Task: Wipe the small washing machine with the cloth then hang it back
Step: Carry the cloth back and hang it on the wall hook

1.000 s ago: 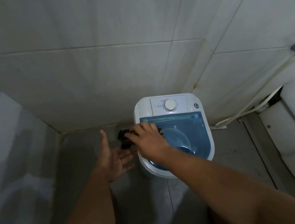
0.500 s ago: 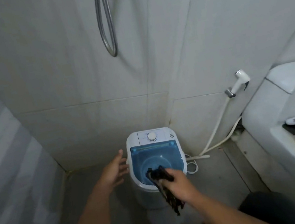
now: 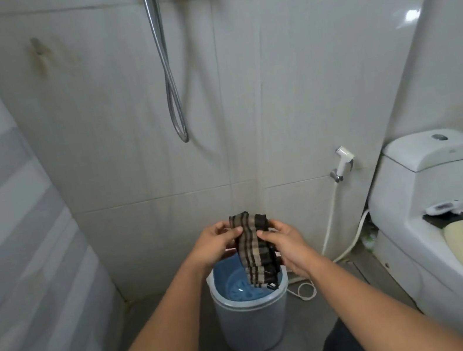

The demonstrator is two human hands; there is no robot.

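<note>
A: Starting at lower centre-left of the frame, what was the left hand point(image 3: 216, 243) doing?

B: Its grip was pinched on the upper left edge of the dark brown-and-beige striped cloth point(image 3: 254, 251). Just to the right, the right hand point(image 3: 287, 243) had its grip clenched on the cloth's right edge, at about the same height.

A: And how did the cloth lie from there?

B: It hung down from both grips, long axis running nearly top to bottom and leaning a little rightward. Its lower end dangled in front of the blue transparent lid of the small white round washing machine point(image 3: 254, 323), which stood on the floor at lower centre. I couldn't tell whether it touched.

A: Which hand was nearer a hanging spot?

B: Neither, as far as I could judge; no hook or rail showed. The looped metal shower hose point(image 3: 172, 93) hung well above, at upper centre.
</note>
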